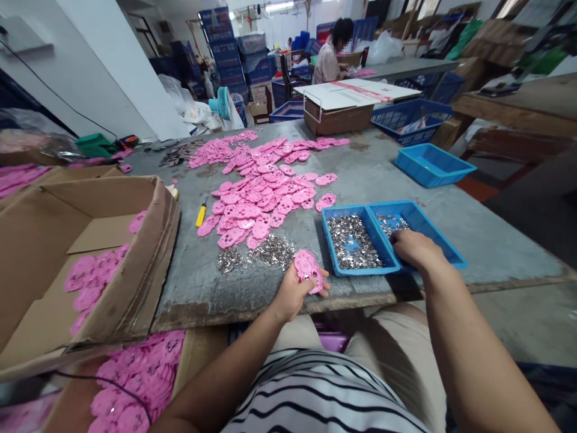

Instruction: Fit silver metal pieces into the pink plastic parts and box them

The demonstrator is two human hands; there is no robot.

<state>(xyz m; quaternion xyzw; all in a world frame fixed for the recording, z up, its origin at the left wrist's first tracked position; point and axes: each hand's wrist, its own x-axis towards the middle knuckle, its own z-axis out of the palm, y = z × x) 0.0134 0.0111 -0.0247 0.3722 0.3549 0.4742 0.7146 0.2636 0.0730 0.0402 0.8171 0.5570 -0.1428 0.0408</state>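
Note:
My left hand [291, 294] holds a flat pink plastic piece [307, 269] with holes, just above the table's front edge. The thumb lies over the piece's lower part, the other fingers are behind it. My right hand [415, 248] reaches into the right blue tray [444, 243], fingers curled down by a thin scatter of small metal parts [390, 224]. Whatever those fingertips pinch is hidden. Directly left of it, another blue tray [331, 255] is well filled with similar silvery parts [354, 240]. Loose metal pieces [273, 249] lie on the table near my left hand.
A heap of pink pieces [261, 195] covers the table's middle, with a yellow-handled screwdriver [201, 214] beside it. A cardboard box [135, 282] stands at left. Farther back are a third blue tray [433, 163] and a white board [342, 90] on a box. Beyond, a person [331, 57] works.

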